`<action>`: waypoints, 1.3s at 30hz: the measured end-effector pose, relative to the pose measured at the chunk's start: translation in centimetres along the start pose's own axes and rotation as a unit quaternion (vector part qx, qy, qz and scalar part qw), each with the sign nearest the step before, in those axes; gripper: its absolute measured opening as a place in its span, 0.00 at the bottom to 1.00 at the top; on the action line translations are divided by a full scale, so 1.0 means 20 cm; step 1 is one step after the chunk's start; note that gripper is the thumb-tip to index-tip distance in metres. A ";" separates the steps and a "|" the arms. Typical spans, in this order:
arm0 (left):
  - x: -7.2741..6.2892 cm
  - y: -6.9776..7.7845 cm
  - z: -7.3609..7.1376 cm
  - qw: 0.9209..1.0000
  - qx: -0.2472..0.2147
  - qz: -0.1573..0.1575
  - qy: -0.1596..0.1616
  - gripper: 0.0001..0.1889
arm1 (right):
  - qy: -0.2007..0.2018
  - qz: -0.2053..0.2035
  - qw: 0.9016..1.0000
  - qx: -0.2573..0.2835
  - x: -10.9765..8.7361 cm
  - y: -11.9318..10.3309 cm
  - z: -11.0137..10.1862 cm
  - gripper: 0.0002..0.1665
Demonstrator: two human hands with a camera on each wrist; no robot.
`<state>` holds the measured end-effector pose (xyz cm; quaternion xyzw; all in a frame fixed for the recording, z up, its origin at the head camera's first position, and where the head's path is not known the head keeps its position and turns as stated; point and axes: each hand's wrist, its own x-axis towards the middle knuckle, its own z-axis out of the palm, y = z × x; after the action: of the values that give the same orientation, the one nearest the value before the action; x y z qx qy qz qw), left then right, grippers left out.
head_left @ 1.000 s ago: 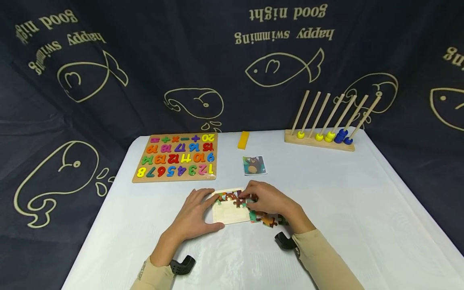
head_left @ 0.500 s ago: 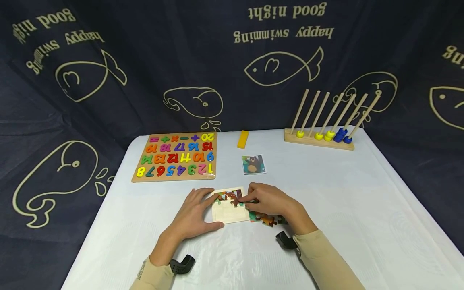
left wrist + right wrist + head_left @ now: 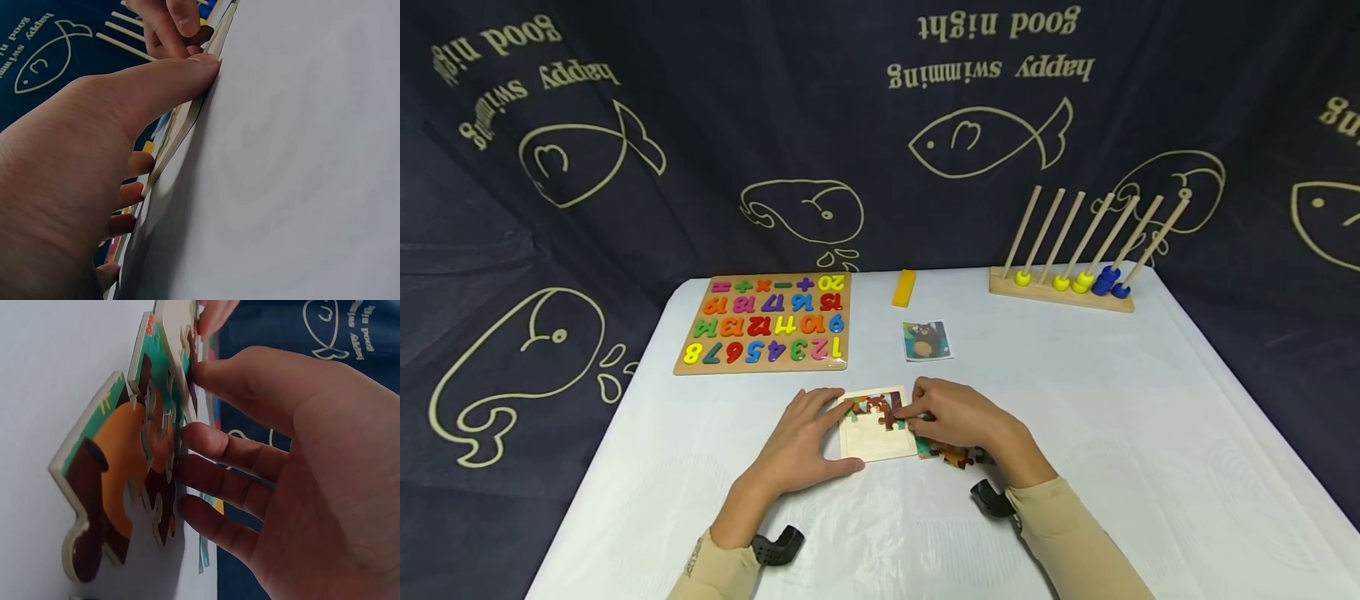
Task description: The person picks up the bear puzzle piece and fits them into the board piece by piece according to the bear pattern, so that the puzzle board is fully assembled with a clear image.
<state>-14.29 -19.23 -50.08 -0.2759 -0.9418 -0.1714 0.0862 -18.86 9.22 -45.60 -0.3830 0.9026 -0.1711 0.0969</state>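
Note:
In the head view a shallow wooden puzzle tray (image 3: 868,451) lies on the white table, with joined bear jigsaw pieces (image 3: 878,407) along its far side. My left hand (image 3: 797,450) holds the tray at its left, thumb on the near edge and fingertips at the far left corner. Over the tray's right side, my right hand (image 3: 958,414) presses a dark brown jigsaw piece with the extended index finger. The left wrist view shows the thumb (image 3: 206,65) against the tray's edge. Loose jigsaw pieces (image 3: 115,462) lie flat beneath the right hand, partly hidden in the head view.
Beyond the tray lies a bear picture card (image 3: 927,342), with a yellow block (image 3: 904,288) behind it. A number board (image 3: 763,325) stands back left. The bead counting rack (image 3: 1060,290) with upright pegs sits back right, before a dark patterned cloth (image 3: 880,150).
The right hand has gone from pinching the dark brown piece at the tray's right side to pressing it with the index finger. That piece has shifted slightly left. The left hand stays put.

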 end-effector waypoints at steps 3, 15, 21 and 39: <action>0.00 0.00 0.00 1.000 0.001 0.003 0.001 0.48 | 0.004 -0.003 1.000 -0.004 0.00 -0.01 0.00 0.20; 0.00 0.01 0.01 1.000 -0.004 0.011 0.007 0.45 | 0.001 0.015 1.000 0.004 -0.01 0.00 0.00 0.20; 0.01 0.06 0.02 0.999 0.005 0.041 -0.020 0.33 | 0.001 0.024 1.000 0.016 -0.01 0.00 0.00 0.19; 0.00 0.08 0.04 0.998 0.041 0.031 -0.045 0.29 | 0.001 0.016 0.999 0.032 -0.01 0.02 0.01 0.18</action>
<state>-13.55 -17.70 -50.35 -0.3084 -0.9420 -0.1174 0.0607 -18.86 9.54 -45.99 -0.3647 0.9028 -0.1988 0.1115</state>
